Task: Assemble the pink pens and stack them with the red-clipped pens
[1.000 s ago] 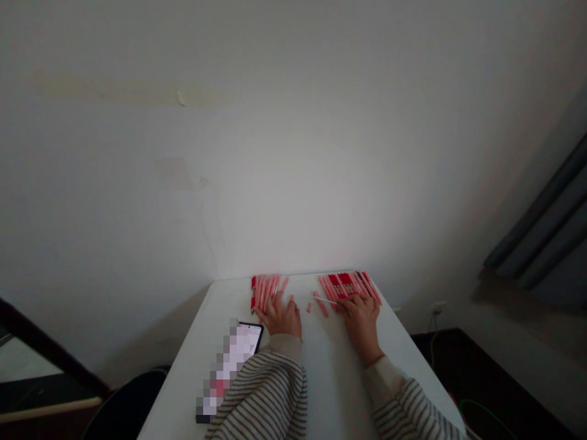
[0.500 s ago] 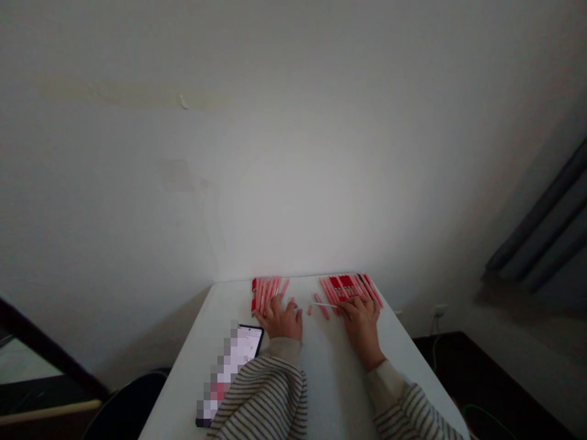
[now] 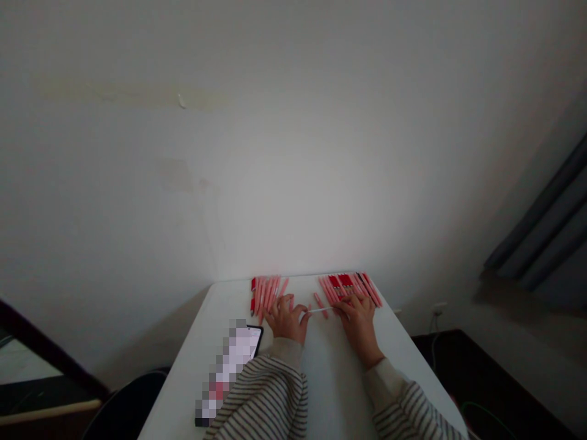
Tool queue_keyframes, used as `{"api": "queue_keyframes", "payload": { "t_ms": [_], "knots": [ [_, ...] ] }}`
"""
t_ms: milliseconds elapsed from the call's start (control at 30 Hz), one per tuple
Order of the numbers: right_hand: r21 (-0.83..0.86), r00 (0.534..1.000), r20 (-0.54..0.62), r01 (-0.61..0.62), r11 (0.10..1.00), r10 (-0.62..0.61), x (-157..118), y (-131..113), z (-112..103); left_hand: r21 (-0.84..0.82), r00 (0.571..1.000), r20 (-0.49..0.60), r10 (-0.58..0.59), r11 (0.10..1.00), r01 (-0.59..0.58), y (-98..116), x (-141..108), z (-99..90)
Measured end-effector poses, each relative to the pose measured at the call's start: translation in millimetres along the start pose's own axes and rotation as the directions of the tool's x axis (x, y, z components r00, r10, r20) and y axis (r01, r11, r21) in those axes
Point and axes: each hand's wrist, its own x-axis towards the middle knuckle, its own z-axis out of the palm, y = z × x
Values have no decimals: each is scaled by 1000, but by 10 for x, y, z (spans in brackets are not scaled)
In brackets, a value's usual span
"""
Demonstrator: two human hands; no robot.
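Observation:
Between my two hands stretches a pen refill [image 3: 318,310], thin and white. My left hand [image 3: 287,321] is closed, with thumb and finger pinching its left end. The right end sits in the pinch of my right hand [image 3: 358,321], also closed. Just behind the refill lie a pink pen part [image 3: 317,299] and a smaller pink piece [image 3: 309,307]. Beyond my left hand is a row of pink pens [image 3: 268,290], partly covered by the fingers. A second group of pink and red pens [image 3: 342,286] lies behind my right hand.
A phone [image 3: 254,336] lies on the white table [image 3: 183,373] to the left, partly under my left sleeve. The table's far edge meets a pale wall [image 3: 293,183]. A dark rounded object [image 3: 128,403] stands left of the table, and a grey curtain [image 3: 541,226] hangs at right.
My left hand has turned and shifted slightly right, and its thumb and finger now grip the refill's left end. The refill has tilted and moved a little left and nearer me.

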Motion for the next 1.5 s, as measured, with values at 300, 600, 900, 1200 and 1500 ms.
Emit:
{"api": "queue_keyframes", "payload": {
  "t_ms": [300, 600, 900, 1200, 1500],
  "knots": [
    [-21, 1000, -19, -23, 1000, 23, -8, 43, 60, -29, 1000, -27, -12, 1000, 11, -12, -2, 34],
    [-59, 995, -34, -94, 994, 92, -12, 47, 37, 23, 986, -164, -36, 999, 40, -118, 26, 83],
    [-57, 992, -18, -127, 990, 127, -26, 72, 79, 109, 986, -145, -80, 989, 96, -62, 10, 108],
    [-77, 990, 4, -143, 987, 144, -23, 41, 55, 169, 989, 86, -120, 980, 104, 17, -9, 32],
    [-66, 992, -13, -123, 990, 123, -28, 45, 57, 165, 982, 116, -146, 978, 126, 20, -14, -6]
  ]
}}
